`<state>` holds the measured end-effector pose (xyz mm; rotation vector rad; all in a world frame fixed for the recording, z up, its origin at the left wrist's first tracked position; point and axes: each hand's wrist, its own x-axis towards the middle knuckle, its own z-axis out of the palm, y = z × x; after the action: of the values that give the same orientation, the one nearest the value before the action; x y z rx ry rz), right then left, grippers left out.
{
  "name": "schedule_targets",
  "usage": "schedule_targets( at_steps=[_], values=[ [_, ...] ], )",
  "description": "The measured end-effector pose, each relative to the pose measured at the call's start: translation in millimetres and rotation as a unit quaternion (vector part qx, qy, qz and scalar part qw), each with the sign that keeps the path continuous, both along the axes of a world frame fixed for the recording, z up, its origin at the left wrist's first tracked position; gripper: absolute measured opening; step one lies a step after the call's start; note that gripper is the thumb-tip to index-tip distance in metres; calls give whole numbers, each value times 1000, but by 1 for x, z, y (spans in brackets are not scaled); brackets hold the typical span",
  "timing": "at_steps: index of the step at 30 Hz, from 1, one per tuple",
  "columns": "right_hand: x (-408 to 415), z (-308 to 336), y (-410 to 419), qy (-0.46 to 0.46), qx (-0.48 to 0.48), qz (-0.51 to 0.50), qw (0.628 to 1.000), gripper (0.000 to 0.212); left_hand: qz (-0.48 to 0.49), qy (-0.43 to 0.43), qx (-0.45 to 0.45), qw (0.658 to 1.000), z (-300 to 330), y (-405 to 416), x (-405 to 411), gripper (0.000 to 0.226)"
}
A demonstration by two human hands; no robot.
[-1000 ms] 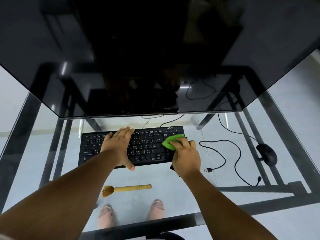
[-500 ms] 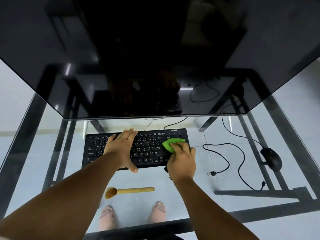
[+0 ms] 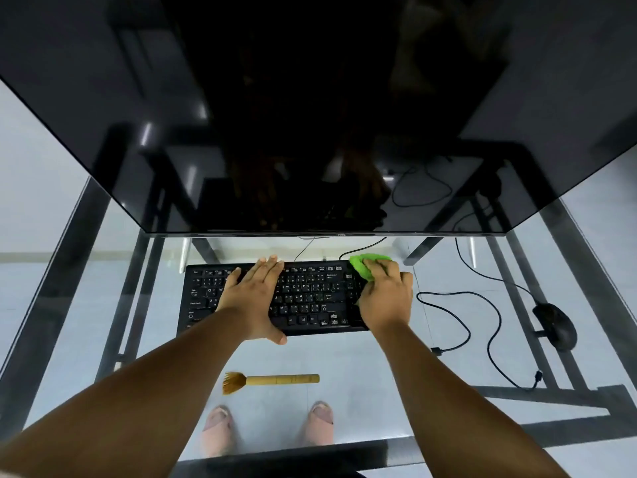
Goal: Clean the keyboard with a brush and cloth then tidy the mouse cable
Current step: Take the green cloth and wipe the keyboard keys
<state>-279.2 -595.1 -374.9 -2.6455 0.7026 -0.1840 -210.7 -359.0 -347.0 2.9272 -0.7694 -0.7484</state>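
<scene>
While pressing a green cloth (image 3: 365, 265) onto the black keyboard (image 3: 310, 298) at its 2 o'clock corner, right hand (image 3: 386, 298) curled over it, left hand (image 3: 253, 298) flat on keys, fingers straight, wooden brush (image 3: 272, 381) at 6 o'clock on glass desk (image 3: 103, 322), black mouse (image 3: 555, 326) and loose cable (image 3: 489, 326) at 3 o'clock.

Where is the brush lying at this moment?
In the head view, the brush lies untouched on the glass table, near the front edge, in front of the keyboard and between the two forearms.
</scene>
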Motion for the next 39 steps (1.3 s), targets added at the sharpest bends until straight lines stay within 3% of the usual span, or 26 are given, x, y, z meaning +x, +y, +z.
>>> schedule_targets(
  at_steps=[5, 9, 12, 17, 20, 29, 36, 39],
  values=[
    [-3, -4, -18, 5, -10, 68, 998, 51, 35, -12, -12, 999, -1, 32, 0, 143],
    [-9, -13, -30, -90, 2, 64, 994, 58, 79, -11, 9, 997, 1, 74, 9, 148],
    [-3, -11, -16, -118, 4, 142, 983, 56, 89, -14, 27, 996, 3, 93, 15, 149],
    [13, 6, 62, -1, 43, 325, 945, 54, 66, -14, 24, 997, 5, 97, 21, 149],
    [22, 9, 91, 24, 47, 383, 922, 52, 47, -15, 28, 998, 6, 102, 26, 147],
    [17, -1, 75, -66, 22, 213, 975, 42, 87, -11, -14, 996, 3, 125, 20, 146],
    [48, 11, 152, 29, 20, 352, 935, 61, 71, 7, -43, 997, 3, 137, 27, 145],
    [54, 12, 150, 56, 2, 360, 931, 62, 87, 9, -73, 993, -1, 144, 24, 146]
  ],
)
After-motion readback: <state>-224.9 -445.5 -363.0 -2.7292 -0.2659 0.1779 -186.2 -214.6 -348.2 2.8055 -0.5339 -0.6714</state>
